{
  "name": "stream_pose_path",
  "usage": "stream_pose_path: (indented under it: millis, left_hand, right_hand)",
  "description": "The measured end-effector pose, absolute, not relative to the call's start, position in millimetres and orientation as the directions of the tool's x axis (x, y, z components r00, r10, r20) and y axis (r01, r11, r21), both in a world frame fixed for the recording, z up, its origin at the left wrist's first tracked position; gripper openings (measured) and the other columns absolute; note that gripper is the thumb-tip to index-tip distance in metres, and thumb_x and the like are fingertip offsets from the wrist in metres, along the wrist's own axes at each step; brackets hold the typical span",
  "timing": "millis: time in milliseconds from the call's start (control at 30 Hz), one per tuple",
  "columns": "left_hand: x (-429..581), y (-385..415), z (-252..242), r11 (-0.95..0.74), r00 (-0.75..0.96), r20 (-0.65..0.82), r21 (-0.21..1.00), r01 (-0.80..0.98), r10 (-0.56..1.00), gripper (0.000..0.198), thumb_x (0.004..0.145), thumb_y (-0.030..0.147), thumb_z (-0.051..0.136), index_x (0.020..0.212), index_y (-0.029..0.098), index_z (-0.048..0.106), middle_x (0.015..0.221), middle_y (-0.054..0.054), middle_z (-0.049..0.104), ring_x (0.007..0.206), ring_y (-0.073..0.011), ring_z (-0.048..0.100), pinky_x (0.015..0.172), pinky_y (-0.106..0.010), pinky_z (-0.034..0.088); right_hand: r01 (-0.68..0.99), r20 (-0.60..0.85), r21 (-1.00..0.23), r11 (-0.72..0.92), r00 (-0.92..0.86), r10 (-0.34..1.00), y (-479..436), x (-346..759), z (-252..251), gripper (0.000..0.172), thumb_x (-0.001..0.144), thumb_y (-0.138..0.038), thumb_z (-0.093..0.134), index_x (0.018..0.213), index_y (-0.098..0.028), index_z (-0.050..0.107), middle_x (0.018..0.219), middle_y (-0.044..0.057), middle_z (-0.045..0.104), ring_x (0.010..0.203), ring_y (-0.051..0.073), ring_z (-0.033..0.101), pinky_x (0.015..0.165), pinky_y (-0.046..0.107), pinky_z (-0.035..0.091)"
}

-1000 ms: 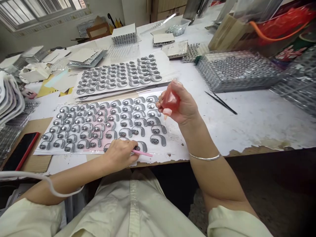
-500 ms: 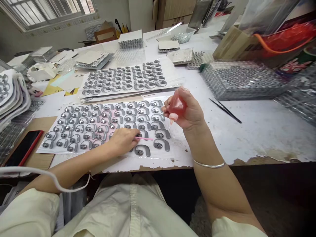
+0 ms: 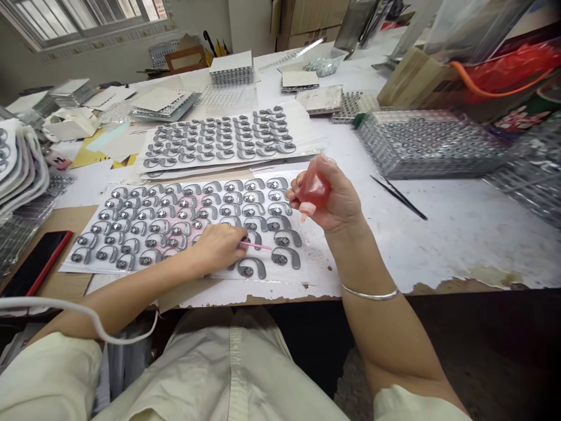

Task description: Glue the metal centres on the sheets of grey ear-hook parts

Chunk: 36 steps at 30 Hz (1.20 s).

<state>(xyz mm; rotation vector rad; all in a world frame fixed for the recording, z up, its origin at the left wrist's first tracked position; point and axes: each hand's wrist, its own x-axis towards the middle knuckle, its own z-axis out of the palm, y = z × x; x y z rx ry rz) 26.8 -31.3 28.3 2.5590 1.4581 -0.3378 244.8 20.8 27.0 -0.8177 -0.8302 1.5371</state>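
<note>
Worn white tabletop [image 3: 372,257] carries rows of grey, hook-shaped pieces [image 3: 280,258]. The left hand [image 3: 219,248] pinches a thin pink stick [image 3: 258,245] over them; the right hand [image 3: 340,197] clasps a translucent red bottle [image 3: 314,188]. Probably dabbing; next needs steady aim.

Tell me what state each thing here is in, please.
Squeeze bottle: in the right grip, nozzle down.
Pink stick: in the left grip.
Gray ear-hook pieces: laid out in rows.
Tweezers: lying loose.
Smartphone: lying flat, screen dark.
White table covering: torn along near edge.
</note>
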Motion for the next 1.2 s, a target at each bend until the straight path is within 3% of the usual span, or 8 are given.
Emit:
stream_pose_path:
  millis: [467,700,833,1000,1200]
  left_hand:
    - [27.6,-29.2,30.3,-0.511,0.513,-0.283,0.085,0.855,0.81,0.028,0.084,0.03,0.047,0.102,0.02,0.066,0.086,-0.005,0.072,0.077,-0.0227,0.065,0.055,-0.026,0.037]
    - [27.6,-30.7,29.4,-0.56,0.551,-0.263,0.043,0.827,0.792,0.03,0.082,0.026,0.046,0.102,0.017,0.066,0.081,-0.006,0.071,0.072,-0.0215,0.064,0.055,-0.027,0.036]
    - [28.9,-36.5,34.5,-0.565,0.55,-0.31,0.047,0.824,0.776,0.024,0.081,0.026,0.048,0.092,0.018,0.068,0.079,-0.005,0.071,0.071,-0.0208,0.064,0.053,-0.026,0.034]
    - [29.6,-42.3,33.9,-0.599,0.575,-0.324,0.034,0.8,0.751,0.022,0.082,0.026,0.049,0.09,0.018,0.068,0.078,-0.007,0.07,0.069,-0.022,0.065,0.051,-0.026,0.033]
    - [25.4,-34.9,29.5,-0.508,0.528,-0.205,0.143,0.849,0.824,0.032,0.087,0.029,0.049,0.115,0.02,0.061,0.094,-0.006,0.072,0.084,-0.0237,0.067,0.063,-0.028,0.044]
  right_hand:
    - [-0.504,-0.08,-0.854,-0.128,-0.117,0.99,20.8,244.1,26.6,0.042,0.06,-0.057,0.075,0.073,-0.025,0.051,0.059,-0.002,0.051,0.057,0.017,0.055,0.042,0.029,0.041]
    - [-0.463,-0.098,-0.874,-0.145,-0.123,0.988,19.7,243.6,27.6,0.039,0.063,-0.059,0.07,0.077,-0.026,0.052,0.059,-0.002,0.051,0.057,0.017,0.054,0.044,0.03,0.039]
    - [-0.427,-0.076,-0.896,-0.123,-0.124,0.989,19.1,243.6,29.0,0.043,0.063,-0.062,0.069,0.081,-0.026,0.053,0.061,-0.002,0.052,0.057,0.016,0.055,0.047,0.031,0.043]
    - [-0.481,-0.112,-0.862,-0.161,-0.13,0.985,19.0,243.4,29.3,0.042,0.059,-0.056,0.075,0.077,-0.025,0.053,0.06,-0.002,0.053,0.056,0.017,0.057,0.041,0.029,0.042]
    - [-0.514,-0.133,-0.84,-0.175,-0.119,0.984,20.3,242.0,29.3,0.042,0.056,-0.055,0.076,0.066,-0.024,0.05,0.056,-0.003,0.054,0.052,0.015,0.056,0.04,0.027,0.043]
